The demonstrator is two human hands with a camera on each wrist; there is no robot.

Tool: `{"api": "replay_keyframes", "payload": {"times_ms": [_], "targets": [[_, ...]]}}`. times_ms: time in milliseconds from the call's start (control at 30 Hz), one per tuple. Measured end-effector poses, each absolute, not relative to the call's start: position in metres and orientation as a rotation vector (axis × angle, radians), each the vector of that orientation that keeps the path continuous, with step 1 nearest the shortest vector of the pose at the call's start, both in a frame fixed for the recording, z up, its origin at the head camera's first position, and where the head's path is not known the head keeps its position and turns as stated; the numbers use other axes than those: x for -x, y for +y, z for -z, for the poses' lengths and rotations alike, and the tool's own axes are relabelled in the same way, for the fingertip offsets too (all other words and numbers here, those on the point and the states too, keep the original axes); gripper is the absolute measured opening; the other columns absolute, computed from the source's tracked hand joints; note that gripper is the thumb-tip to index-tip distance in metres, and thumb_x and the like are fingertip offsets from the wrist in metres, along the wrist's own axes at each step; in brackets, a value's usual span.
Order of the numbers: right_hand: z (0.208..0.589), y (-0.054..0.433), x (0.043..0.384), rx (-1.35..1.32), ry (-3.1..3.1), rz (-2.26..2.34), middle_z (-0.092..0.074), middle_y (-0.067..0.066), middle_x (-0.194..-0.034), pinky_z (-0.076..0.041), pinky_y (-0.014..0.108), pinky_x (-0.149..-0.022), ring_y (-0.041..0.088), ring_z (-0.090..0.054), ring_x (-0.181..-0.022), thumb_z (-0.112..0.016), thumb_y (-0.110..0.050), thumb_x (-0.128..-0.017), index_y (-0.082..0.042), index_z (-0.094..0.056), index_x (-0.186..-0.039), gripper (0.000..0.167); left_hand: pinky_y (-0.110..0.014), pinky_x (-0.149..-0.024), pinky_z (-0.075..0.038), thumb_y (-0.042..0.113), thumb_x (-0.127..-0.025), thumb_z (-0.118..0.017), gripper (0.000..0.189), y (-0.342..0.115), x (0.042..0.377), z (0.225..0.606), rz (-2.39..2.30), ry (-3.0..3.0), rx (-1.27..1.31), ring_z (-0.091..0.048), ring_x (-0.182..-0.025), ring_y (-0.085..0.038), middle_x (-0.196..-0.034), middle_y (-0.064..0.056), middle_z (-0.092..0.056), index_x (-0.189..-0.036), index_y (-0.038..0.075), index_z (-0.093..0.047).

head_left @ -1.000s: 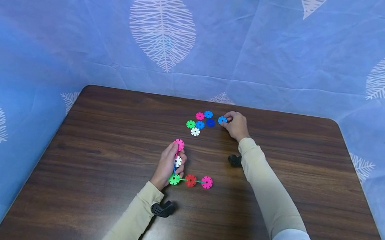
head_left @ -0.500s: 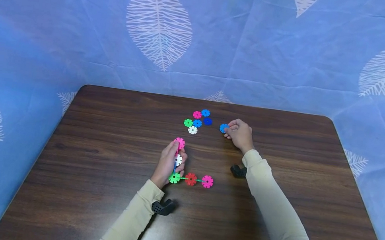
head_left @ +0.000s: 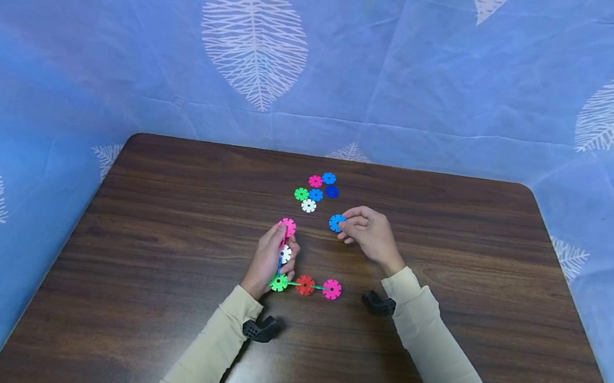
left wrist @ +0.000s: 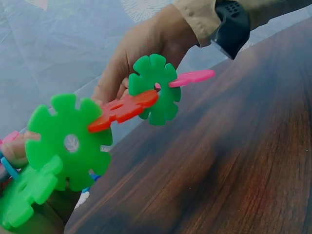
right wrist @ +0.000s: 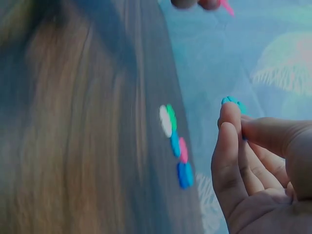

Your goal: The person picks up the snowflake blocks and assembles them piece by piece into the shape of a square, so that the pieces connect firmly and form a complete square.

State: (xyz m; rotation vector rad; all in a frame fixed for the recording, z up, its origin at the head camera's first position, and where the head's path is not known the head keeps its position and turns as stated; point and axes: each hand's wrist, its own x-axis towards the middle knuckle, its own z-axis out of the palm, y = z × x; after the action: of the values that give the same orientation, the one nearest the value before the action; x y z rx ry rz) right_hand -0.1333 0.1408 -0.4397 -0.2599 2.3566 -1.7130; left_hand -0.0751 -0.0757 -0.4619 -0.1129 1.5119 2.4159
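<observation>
My left hand (head_left: 266,257) grips an L-shaped chain of notched plastic discs slotted into each other at right angles. At its top is a pink disc (head_left: 287,227), then a white disc (head_left: 285,254), with a green disc (head_left: 279,282) at the corner. From there the chain runs right through a red disc (head_left: 305,285) to another pink disc (head_left: 332,289). In the left wrist view, green connecting discs (left wrist: 155,90) stand crosswise between them. Between thumb and fingertips my right hand (head_left: 372,234) pinches a light blue notched disc (head_left: 336,222), right of the chain's top.
Several loose discs lie flat toward the back of the brown table (head_left: 179,201): pink (head_left: 315,181), light blue (head_left: 328,178), dark blue (head_left: 332,191), green (head_left: 301,194) and white (head_left: 308,206). A blue leaf-patterned cloth (head_left: 414,70) hangs behind the table.
My right hand has carried the light blue disc away from the loose discs, first rightward, then toward me and left to the chain. My left hand has stayed in place with the chain.
</observation>
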Motion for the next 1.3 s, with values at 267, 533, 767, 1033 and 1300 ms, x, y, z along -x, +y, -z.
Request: {"api": "replay_keyframes", "payload": {"times_ms": [267,533,767,1033,1300], "targets": [[0.427,0.126,0.116,0.348,2.274,1.77,-0.067,0.027,-0.091,-0.059,0.035,-0.068,0.027,-0.071,-0.076,-0.064,-0.007,-0.089,0.007,-0.056,-0.1,0.019,-0.024,-0.033,-0.035,0.033,-0.104,-0.029,0.03,-0.071,0.073,0.46,-2.416,1.529,0.081,-0.032,-0.035,-0.005,-0.059,0.004,-0.045,-0.087,0.011,-0.04],[0.421,0.112,0.106,0.447,2.288,1.768,-0.069,0.025,-0.091,-0.059,0.038,-0.071,0.034,-0.071,-0.082,-0.064,-0.005,-0.089,0.006,-0.058,-0.096,0.015,-0.024,-0.032,-0.035,0.033,-0.104,-0.028,0.031,-0.069,0.073,0.458,-2.415,1.512,0.081,-0.032,-0.034,-0.005,-0.057,0.004,-0.047,-0.086,0.011,-0.041],[0.422,0.105,0.104,0.486,2.29,1.768,-0.069,0.025,-0.095,-0.058,0.044,-0.074,0.034,-0.071,-0.085,-0.065,-0.003,-0.087,0.007,-0.058,-0.096,0.015,-0.023,-0.033,-0.035,0.032,-0.104,-0.028,0.03,-0.069,0.072,0.457,-2.402,1.486,0.083,-0.032,-0.034,-0.005,-0.057,0.005,-0.047,-0.086,0.012,-0.041],[0.421,0.102,0.103,0.506,2.316,1.74,-0.069,0.021,-0.097,-0.058,0.044,-0.074,0.029,-0.071,-0.088,-0.066,-0.002,-0.086,0.004,-0.06,-0.095,0.012,-0.023,-0.033,-0.034,0.029,-0.103,-0.028,0.026,-0.066,0.071,0.456,-2.385,1.488,0.092,-0.032,-0.033,-0.005,-0.057,0.005,-0.046,-0.088,0.012,-0.041],[0.42,0.098,0.099,0.534,2.418,1.693,-0.069,0.022,-0.102,-0.059,0.032,-0.072,0.031,-0.071,-0.09,-0.066,-0.001,-0.085,0.006,-0.06,-0.095,0.013,-0.024,-0.032,-0.036,0.028,-0.104,-0.028,0.028,-0.064,0.071,0.456,-2.398,1.517,0.096,-0.032,-0.034,-0.006,-0.059,0.002,-0.046,-0.087,0.01,-0.041]]}}
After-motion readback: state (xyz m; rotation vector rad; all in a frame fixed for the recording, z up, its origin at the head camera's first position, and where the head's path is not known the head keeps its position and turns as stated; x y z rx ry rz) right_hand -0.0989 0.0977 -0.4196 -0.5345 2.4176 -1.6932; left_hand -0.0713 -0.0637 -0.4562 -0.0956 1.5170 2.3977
